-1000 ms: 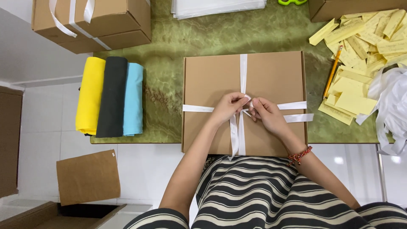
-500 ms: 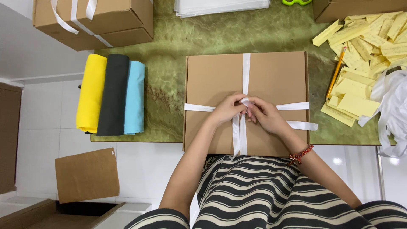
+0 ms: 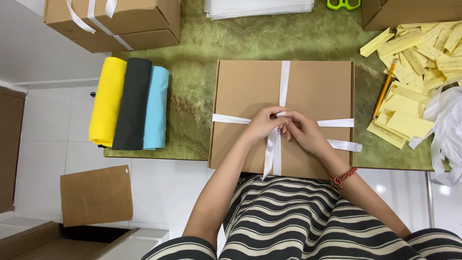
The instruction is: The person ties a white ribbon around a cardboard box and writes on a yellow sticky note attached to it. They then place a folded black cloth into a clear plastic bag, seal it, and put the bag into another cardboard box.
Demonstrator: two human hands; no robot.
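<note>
head view: both hands pinch the ribbon (image 3: 281, 115) atop the box (image 3: 250, 91).

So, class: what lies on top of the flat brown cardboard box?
White ribbon crosses the cardboard box; the left hand and right hand pinch it at the middle. The crossing itself is covered by the fingers.

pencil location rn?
Head view, right side: the orange pencil lies on the green table, between the cardboard box and the yellow paper slips.

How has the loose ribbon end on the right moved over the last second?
Yes. The loose ribbon end has dropped lower, away from the flat ribbon band across the box.
</note>
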